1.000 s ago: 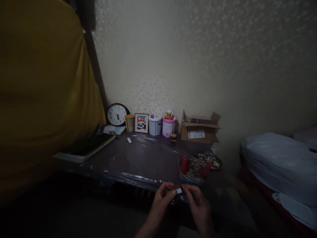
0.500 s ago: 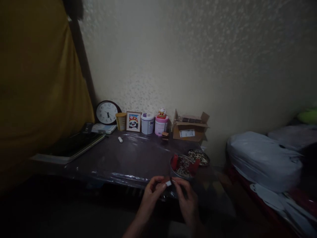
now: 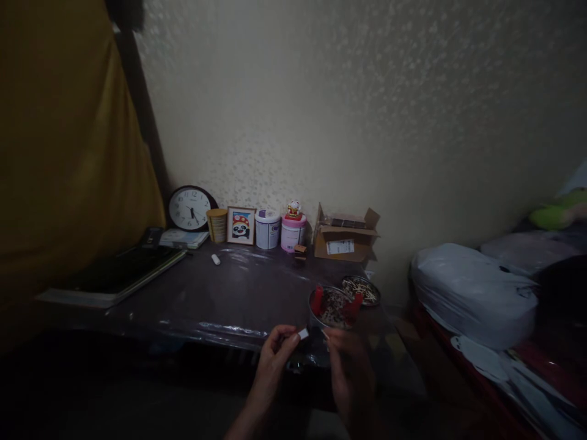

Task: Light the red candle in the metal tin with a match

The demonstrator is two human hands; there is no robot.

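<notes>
My left hand (image 3: 275, 354) pinches a small white rectangular piece (image 3: 303, 333) between thumb and fingertips, its free end pointing right. To the right, my right hand (image 3: 351, 366) is closed with thumb and fingertips together; a tiny pale tip shows there, too small and dim to name. A gap separates the two hands. Just beyond them stands a round metal tin (image 3: 313, 318) with red pieces at its rim and a speckled mix inside. Behind it sits a second round dish (image 3: 376, 299) with many thin pale sticks.
Along the wall stand a clock (image 3: 189, 209), a yellow cup (image 3: 217, 226), a framed panda picture (image 3: 241, 227), a white tub (image 3: 268, 231), a pink tub (image 3: 292, 237) with a figurine, and an open cardboard box (image 3: 346, 244). White bags (image 3: 472, 287) lie right; a yellow curtain (image 3: 68, 134) hangs left.
My hands have moved apart; the right hand has drawn away from the white piece and turned into shadow. The whole view has shifted slightly, with the table things sliding left.
</notes>
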